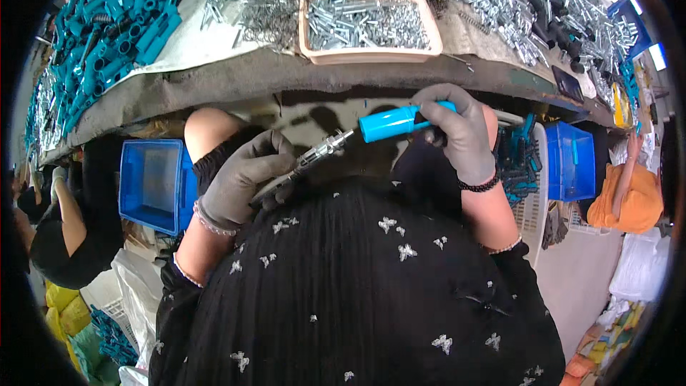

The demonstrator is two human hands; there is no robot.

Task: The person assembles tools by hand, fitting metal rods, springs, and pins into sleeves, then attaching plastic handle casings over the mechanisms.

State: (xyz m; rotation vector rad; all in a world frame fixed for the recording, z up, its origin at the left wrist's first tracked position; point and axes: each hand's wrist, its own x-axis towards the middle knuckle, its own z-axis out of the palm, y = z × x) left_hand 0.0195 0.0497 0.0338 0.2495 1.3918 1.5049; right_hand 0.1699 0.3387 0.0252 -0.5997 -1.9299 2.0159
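My left hand (254,175), in a grey glove, is closed around a slim metal rod assembly (325,150) that looks spring-like along part of its length. Its tip points up and to the right. In my gloved right hand (457,129) is a bright blue plastic tube (389,124), gripped at its narrower end. The wide end of the tube faces the rod's tip, with a small gap between them. Both parts are held in front of my body, above my lap and short of the table edge.
A pink tray (371,58) of small metal pins stands on the cloth-covered table. Teal plastic tubes (107,36) are heaped left, metal parts (514,21) right. Blue crates (153,218) flank me; a white basket (532,207) holds dark teal parts. Another person (629,193) sits at right.
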